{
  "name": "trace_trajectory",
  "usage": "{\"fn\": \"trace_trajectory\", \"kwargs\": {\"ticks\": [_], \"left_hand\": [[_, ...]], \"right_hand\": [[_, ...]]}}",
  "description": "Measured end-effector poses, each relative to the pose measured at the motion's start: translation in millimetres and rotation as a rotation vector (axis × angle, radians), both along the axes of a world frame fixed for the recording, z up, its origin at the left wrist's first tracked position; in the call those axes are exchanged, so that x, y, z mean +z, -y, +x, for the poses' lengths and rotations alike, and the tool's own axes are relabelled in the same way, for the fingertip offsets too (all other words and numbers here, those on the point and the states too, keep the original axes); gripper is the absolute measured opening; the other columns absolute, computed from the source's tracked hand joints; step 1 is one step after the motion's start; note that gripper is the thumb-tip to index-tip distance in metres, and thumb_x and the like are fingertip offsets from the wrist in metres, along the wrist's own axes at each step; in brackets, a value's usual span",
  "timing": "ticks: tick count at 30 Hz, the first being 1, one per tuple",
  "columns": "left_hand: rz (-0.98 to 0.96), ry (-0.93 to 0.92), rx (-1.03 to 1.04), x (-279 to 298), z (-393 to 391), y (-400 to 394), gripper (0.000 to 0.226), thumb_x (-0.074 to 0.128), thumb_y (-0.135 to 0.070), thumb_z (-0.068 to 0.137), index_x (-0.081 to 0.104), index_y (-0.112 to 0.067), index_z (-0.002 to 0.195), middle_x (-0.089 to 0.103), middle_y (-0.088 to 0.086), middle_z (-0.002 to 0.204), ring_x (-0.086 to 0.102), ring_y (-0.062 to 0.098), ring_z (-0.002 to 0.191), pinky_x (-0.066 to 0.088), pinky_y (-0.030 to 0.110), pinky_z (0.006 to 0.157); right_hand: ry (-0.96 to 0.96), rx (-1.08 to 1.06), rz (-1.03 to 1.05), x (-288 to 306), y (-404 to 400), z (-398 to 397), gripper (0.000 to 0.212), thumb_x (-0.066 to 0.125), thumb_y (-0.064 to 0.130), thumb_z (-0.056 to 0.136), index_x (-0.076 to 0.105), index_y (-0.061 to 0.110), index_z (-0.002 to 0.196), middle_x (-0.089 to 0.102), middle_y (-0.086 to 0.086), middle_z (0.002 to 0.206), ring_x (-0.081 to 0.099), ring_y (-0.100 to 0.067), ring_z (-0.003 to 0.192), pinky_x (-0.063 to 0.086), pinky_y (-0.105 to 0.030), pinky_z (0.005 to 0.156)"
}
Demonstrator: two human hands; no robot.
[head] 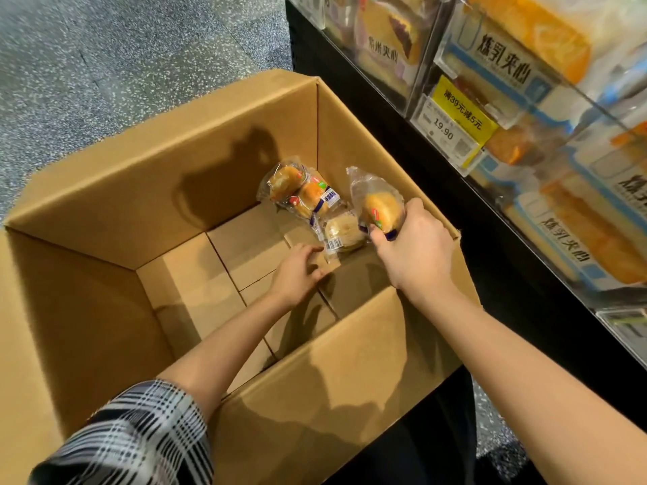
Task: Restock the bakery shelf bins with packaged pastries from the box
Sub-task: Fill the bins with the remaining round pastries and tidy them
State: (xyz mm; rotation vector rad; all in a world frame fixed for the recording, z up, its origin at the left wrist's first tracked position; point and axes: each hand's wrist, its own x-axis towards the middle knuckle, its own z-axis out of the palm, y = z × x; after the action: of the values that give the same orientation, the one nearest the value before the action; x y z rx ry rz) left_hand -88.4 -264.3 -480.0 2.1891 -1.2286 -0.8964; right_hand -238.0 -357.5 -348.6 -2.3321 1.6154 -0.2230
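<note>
Yellow shelf tag [464, 110], upper right — "满39元减5元", price "19.90". Right hand [415, 253] grips a clear-wrapped golden pastry [380, 208] at centre frame, above the brown cardboard box [147, 190]. Left hand [296, 274], fingers loosely curled, touches a barcoded pale pastry pack [343, 236] on the box floor — two-bun pack [301, 194] beside.
</note>
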Motion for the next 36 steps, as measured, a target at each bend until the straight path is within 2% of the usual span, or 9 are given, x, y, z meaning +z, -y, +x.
{"fn": "trace_trajectory", "kwargs": {"ticks": [4,9,12,16,22,25,29,32,36], "left_hand": [[-0.106,0.282,-0.231,-5.1,-4.0,32.7,0.066,0.066,-0.024,0.087,0.037,-0.007,0.143,0.029,0.01,0.153,0.023,0.025,0.143,0.017,0.031,0.116],[0.07,0.38,-0.394,-17.1,-9.1,57.6,0.087,0.06,-0.029,0.091,0.002,-0.01,0.153,-0.003,0.008,0.16,-0.002,0.022,0.147,0.002,0.033,0.118],[0.026,0.43,-0.424,-25.3,-6.8,42.0,0.079,0.056,-0.012,0.091,0.007,-0.011,0.153,0.001,0.006,0.161,-0.001,0.02,0.148,0.012,0.037,0.12],[-0.047,0.369,-0.519,-38.7,15.7,5.8,0.088,0.061,0.004,0.078,0.017,-0.015,0.151,0.014,0.006,0.159,0.005,0.022,0.148,0.003,0.036,0.121],[-0.14,0.449,-0.422,-30.3,24.0,-24.5,0.069,0.056,-0.049,0.074,0.053,-0.008,0.129,0.049,0.012,0.139,0.036,0.029,0.137,0.003,0.04,0.117],[0.026,0.591,-0.468,-31.9,-0.2,-8.5,0.087,0.066,-0.047,0.078,0.029,-0.009,0.147,0.03,0.01,0.153,0.022,0.027,0.143,-0.002,0.041,0.118],[0.032,0.712,-0.453,-36.2,-1.9,2.3,0.064,0.052,-0.012,0.092,0.023,-0.013,0.15,0.029,0.007,0.154,0.025,0.025,0.142,0.006,0.04,0.119],[-0.096,0.445,-0.361,-29.5,9.6,-9.0,0.063,0.065,-0.023,0.083,0.041,-0.016,0.141,0.046,0.006,0.143,0.039,0.025,0.134,0.022,0.036,0.114],[-0.162,-0.474,0.254,10.1,13.7,-34.8,0.076,0.082,-0.013,0.07,0.043,-0.02,0.135,0.057,-0.003,0.121,0.055,0.008,0.11,0.047,0.024,0.091]], "right_hand": [[0.086,-0.051,-0.026,-0.8,2.8,3.4,0.044,0.059,0.038,0.091,0.044,0.011,0.123,0.061,-0.007,0.111,0.061,-0.021,0.098,0.05,-0.032,0.079],[0.157,-0.077,-0.034,-1.7,2.2,2.1,0.041,0.058,0.041,0.091,0.044,0.014,0.119,0.06,-0.003,0.106,0.06,-0.017,0.093,0.047,-0.028,0.074],[0.154,-0.077,-0.04,-3.1,3.0,2.1,0.041,0.059,0.041,0.091,0.045,0.014,0.119,0.061,-0.004,0.108,0.06,-0.018,0.096,0.047,-0.029,0.077],[0.162,-0.069,-0.043,-3.9,2.7,2.0,0.043,0.059,0.043,0.091,0.046,0.014,0.12,0.062,-0.005,0.109,0.06,-0.021,0.099,0.051,-0.035,0.081],[0.137,-0.072,-0.055,-3.7,1.9,2.8,0.045,0.061,0.042,0.089,0.047,0.015,0.122,0.062,-0.003,0.11,0.061,-0.019,0.099,0.05,-0.032,0.079],[0.123,-0.078,-0.036,-3.8,1.3,2.8,0.045,0.062,0.042,0.089,0.048,0.015,0.122,0.062,-0.003,0.109,0.061,-0.019,0.099,0.054,-0.036,0.082],[0.133,-0.094,-0.037,-4.4,1.4,2.2,0.045,0.062,0.043,0.088,0.048,0.016,0.122,0.062,-0.002,0.107,0.061,-0.018,0.096,0.053,-0.033,0.079],[0.138,-0.101,-0.032,-3.8,1.8,1.8,0.046,0.061,0.043,0.089,0.048,0.016,0.123,0.062,-0.002,0.109,0.061,-0.018,0.098,0.052,-0.033,0.078],[0.15,-0.104,-0.021,-2.1,0.6,0.8,0.046,0.061,0.044,0.089,0.048,0.015,0.122,0.062,-0.003,0.109,0.061,-0.018,0.097,0.053,-0.033,0.077]]}}
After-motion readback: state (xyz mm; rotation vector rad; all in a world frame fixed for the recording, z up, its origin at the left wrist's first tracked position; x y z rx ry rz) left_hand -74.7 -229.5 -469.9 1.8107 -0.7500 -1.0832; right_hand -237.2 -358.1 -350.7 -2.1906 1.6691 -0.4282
